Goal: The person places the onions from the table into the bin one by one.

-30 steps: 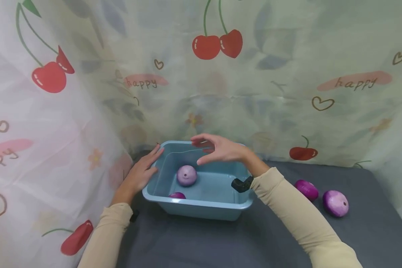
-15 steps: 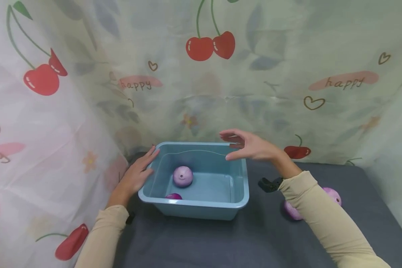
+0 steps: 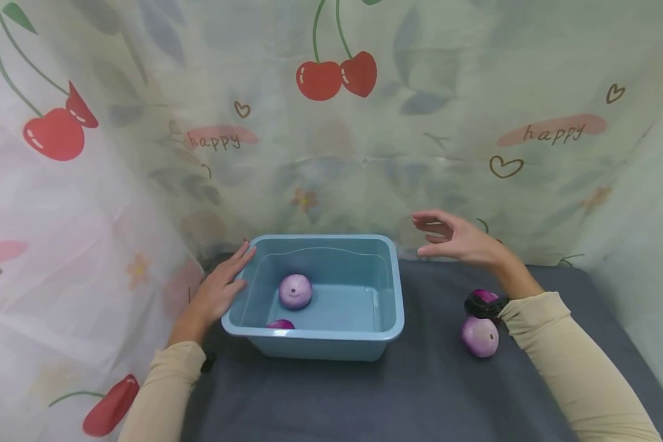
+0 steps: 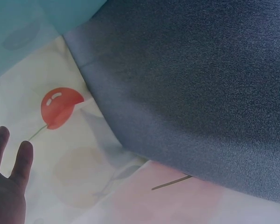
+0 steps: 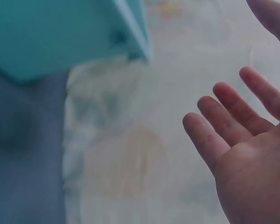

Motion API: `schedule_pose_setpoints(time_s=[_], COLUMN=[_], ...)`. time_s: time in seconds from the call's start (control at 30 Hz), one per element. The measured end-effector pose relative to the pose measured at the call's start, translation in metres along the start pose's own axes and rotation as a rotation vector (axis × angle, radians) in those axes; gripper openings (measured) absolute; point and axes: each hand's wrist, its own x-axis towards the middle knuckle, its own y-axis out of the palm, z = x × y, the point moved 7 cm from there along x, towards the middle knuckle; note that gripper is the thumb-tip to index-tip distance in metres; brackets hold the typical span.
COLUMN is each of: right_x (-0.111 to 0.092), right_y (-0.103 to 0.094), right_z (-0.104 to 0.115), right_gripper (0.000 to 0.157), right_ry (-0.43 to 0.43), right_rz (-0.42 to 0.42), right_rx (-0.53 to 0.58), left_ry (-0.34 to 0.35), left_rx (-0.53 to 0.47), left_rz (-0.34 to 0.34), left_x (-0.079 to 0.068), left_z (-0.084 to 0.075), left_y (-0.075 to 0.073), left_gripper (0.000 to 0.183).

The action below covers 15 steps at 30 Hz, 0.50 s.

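A blue plastic basin [image 3: 320, 335] stands on the dark cloth. Inside it lie a pale purple onion [image 3: 295, 291] and, partly hidden by the front wall, a darker purple onion [image 3: 280, 324]. My left hand [image 3: 218, 291] rests against the basin's left rim with its fingers extended. To the right of the basin my right hand [image 3: 464, 240] hovers in the air, holding nothing, its fingers loosely bent and the thumb apart. Below that wrist, another onion [image 3: 480, 337] sits on the cloth. Behind it, a dark purple onion [image 3: 486, 295] is partly covered by the wrist camera.
Dark grey cloth [image 3: 320, 399] covers the table. A curtain [image 3: 331, 184] printed with cherries hangs behind it and along the left side. On the right a pale curtain [image 3: 635, 245] borders the table.
My right hand has moved right, from above the basin to beyond its right side. The left hand stays at the left rim. The head view has shifted slightly.
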Motion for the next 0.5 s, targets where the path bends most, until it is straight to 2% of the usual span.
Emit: schedule_pose_setpoints(time_s=[0.1,0.2,0.33,0.5], right_x=[-0.01,-0.023,-0.044,-0.065], right_y=[-0.013,-0.025,-0.036,-0.044], right_z=[-0.02,-0.042,-0.07,-0.098], right_gripper=[0.071,0.069,0.071,0.075], right_ry=[0.021,0.085,0.194,0.285], right_rz=[-0.025,-0.053,-0.047,-0.031], right_rx=[-0.02,-0.063,-0.124,-0.202], left_ry=[0.009,0.019,0.029,0.029], left_rx=[-0.003,-0.001,-0.022,-0.043], left_rz=[-0.013,-0.014,-0.012,-0.023], left_x=[0.001,0.002,0.002,0.001], left_z=[0.0,0.0,-0.001,-0.001], left_y=[0.0,0.001,0.002,0.001], left_gripper=[0.062,0.062,0.062,0.063])
